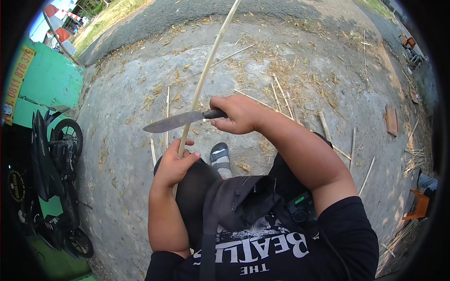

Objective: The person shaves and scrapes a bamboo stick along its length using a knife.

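Observation:
My right hand (236,114) is wrapped round the dark handle of a large knife (173,122), its broad blade pointing left. The blade crosses a long pale bamboo strip (206,70) and seems to touch it. My left hand (176,165) grips that strip below the blade, over my left thigh. From there the strip slants up and away past the top of the view. Its lower end passes behind my left wrist and is partly hidden.
Bamboo pieces (324,125), shavings and dry leaves lie on the concrete ground (126,164). A motorcycle (54,173) stands at the left by a green wall (54,75). Farther right are a wooden block (392,120) and an orange chair (416,206) beside another person's leg.

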`<action>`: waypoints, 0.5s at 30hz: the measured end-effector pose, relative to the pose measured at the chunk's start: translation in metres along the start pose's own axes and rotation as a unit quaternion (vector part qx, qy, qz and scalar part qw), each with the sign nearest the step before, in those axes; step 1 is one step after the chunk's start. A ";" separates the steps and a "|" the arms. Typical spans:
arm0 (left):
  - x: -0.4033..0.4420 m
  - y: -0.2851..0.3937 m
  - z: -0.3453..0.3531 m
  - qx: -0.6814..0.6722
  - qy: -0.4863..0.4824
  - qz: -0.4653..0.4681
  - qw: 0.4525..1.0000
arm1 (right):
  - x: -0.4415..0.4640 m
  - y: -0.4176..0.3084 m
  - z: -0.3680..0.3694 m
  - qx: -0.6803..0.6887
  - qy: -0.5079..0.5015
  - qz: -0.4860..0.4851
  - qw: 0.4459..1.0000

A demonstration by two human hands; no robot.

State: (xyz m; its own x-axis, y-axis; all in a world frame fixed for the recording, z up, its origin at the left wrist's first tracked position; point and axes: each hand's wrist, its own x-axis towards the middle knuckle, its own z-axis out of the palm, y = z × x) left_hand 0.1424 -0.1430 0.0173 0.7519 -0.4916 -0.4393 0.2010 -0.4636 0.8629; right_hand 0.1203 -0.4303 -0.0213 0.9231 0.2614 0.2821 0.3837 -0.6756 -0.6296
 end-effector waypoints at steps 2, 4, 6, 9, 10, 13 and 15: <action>0.001 -0.002 0.000 0.028 0.007 0.007 1.000 | -0.001 0.000 0.003 0.027 0.008 0.001 1.000; 0.001 0.000 0.001 0.035 0.008 0.013 0.999 | -0.002 -0.001 -0.002 0.036 0.002 -0.001 0.999; 0.002 0.000 -0.003 -0.010 -0.017 0.012 1.000 | -0.002 -0.001 -0.009 0.016 0.009 0.015 1.000; 0.000 0.001 -0.012 -0.106 -0.058 -0.013 0.993 | -0.001 -0.002 -0.015 0.035 0.032 0.026 0.999; -0.001 0.003 -0.015 -0.142 -0.076 -0.022 0.987 | -0.002 -0.003 -0.018 0.038 0.039 0.027 0.998; 0.001 -0.001 -0.018 -0.163 -0.080 -0.026 0.983 | -0.004 -0.004 -0.022 0.029 0.045 0.025 0.998; 0.000 0.000 -0.017 -0.154 -0.083 -0.024 0.984 | -0.004 -0.006 -0.023 0.018 0.030 0.016 0.999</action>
State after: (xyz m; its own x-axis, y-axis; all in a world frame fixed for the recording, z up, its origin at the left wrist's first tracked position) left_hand 0.1534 -0.1305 0.0217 0.6292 -0.5992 -0.4950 0.4340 -0.2574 0.8633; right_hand 0.1132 -0.4429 -0.0020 0.9321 0.1981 0.3032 0.3558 -0.6574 -0.6642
